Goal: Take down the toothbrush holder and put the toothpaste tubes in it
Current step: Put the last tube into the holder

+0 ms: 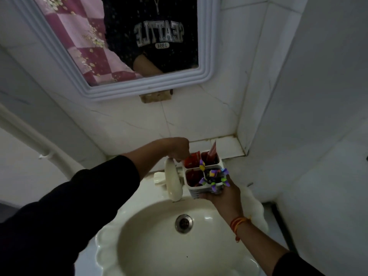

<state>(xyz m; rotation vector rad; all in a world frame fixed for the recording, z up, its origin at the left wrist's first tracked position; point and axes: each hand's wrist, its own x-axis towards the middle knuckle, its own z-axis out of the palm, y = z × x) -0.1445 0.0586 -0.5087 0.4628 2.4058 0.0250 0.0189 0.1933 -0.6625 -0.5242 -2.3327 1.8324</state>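
The white toothbrush holder (199, 189), split into four compartments, is held above the back right of the sink by my right hand (223, 193), which grips it from below and the right. Red toothpaste tubes stand in three of its compartments; one tall tube (212, 150) sticks up from the far right one. Colourful toothbrush ends (214, 176) fill the near right compartment. My left hand (178, 149) pinches the top of a red toothpaste tube (192, 159) that sits in the far left compartment.
A cream sink (123, 232) with a metal drain (184, 223) lies below. Its cream tap (172, 181) stands just left of the holder. A white-framed mirror (139, 90) hangs on the tiled wall above. A white cloth (255, 208) lies at the sink's right.
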